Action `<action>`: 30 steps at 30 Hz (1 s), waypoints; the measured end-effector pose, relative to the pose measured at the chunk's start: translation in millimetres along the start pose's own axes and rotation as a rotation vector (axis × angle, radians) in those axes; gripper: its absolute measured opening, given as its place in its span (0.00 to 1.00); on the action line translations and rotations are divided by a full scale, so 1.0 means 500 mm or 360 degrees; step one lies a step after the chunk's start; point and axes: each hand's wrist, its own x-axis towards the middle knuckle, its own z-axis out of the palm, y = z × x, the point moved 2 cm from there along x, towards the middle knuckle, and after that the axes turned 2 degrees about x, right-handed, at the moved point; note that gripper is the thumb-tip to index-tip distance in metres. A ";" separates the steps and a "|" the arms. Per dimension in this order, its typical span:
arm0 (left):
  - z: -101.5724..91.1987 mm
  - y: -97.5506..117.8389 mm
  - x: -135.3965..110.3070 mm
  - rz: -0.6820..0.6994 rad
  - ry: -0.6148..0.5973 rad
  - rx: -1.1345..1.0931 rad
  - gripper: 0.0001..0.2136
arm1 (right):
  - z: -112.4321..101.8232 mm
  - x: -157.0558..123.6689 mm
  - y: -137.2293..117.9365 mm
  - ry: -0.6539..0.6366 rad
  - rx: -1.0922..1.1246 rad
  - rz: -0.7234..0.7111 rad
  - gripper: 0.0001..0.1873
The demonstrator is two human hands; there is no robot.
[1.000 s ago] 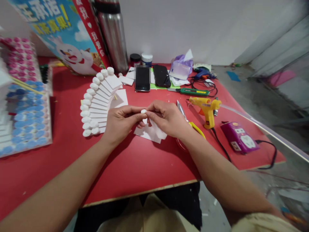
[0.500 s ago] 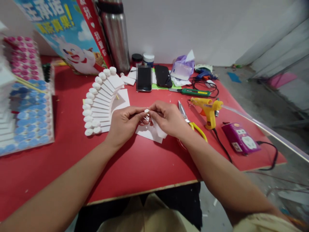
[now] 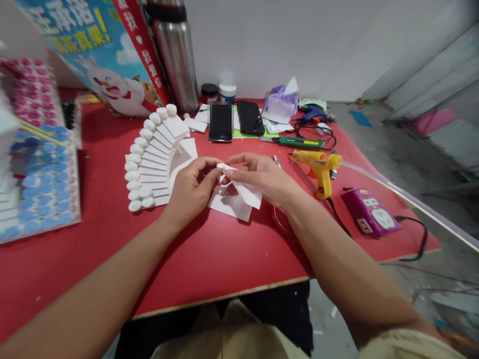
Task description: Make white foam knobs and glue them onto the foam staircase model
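My left hand (image 3: 192,189) and my right hand (image 3: 262,179) meet over the middle of the red table (image 3: 209,259). Both pinch a small white foam strip (image 3: 245,192) with a rounded white cap at its upper end. The strip slants down to the right under my right palm. A flat white foam sheet (image 3: 228,204) lies on the table beneath the hands. Just left of my left hand stands a curved fan of white foam steps (image 3: 151,162) edged with white round caps.
A yellow glue gun (image 3: 320,167) stands right of my right hand, with a purple power strip (image 3: 368,212) beyond. Scissors (image 3: 277,162) are partly hidden by my hand. Two phones (image 3: 220,122), a steel flask (image 3: 175,55), tissues (image 3: 280,104) sit behind. A pink-and-blue model (image 3: 37,149) occupies the left.
My right hand has opened its grip somewhat and turned, so more of the white strip shows below it. The hands moved slightly up and left.
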 end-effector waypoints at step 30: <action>-0.017 0.039 0.002 -0.0024 0.0019 -0.0055 0.04 | 0.011 -0.030 -0.030 0.0006 -0.1141 -0.0852 0.10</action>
